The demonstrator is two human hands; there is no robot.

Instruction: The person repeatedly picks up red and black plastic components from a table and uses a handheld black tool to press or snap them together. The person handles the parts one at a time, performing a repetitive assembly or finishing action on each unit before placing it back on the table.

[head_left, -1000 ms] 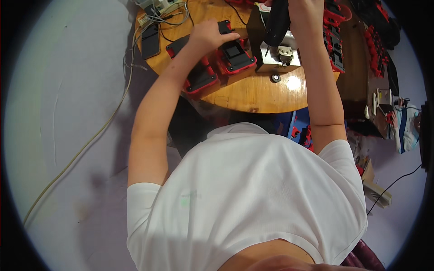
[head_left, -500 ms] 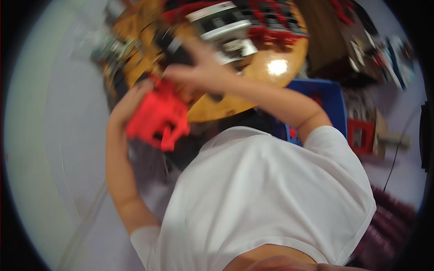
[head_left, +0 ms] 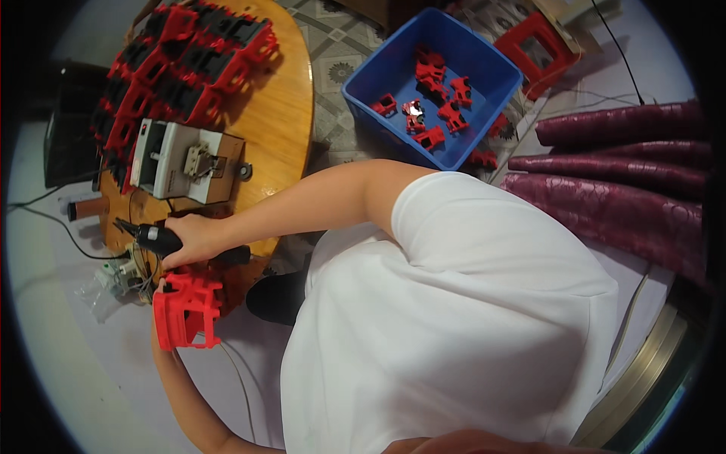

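My left hand (head_left: 161,284) is mostly hidden behind a bright red plastic housing (head_left: 187,312), an open boxy frame with cut-outs. A few fingertips show at its upper left corner, and the hand grips it just off the table's near edge. Right above the housing, my right hand (head_left: 195,239) is closed around a black handheld power tool (head_left: 157,239). The tool's narrow end points left, and part of its dark body shows to the right below my wrist.
A wooden table (head_left: 291,98) carries rows of red-and-black assemblies (head_left: 189,68) and a white-grey machine (head_left: 174,163). Cables and a bundle of wired parts (head_left: 128,276) lie at its left edge. A blue bin (head_left: 363,98) on the floor holds several red pieces. Maroon fabric (head_left: 605,189) lies to the right.
My view has swung to the right, bringing the bin fully into sight. My right hand, with fingers spread before, is now wrapped around the black tool. The red housing stays in my left hand.
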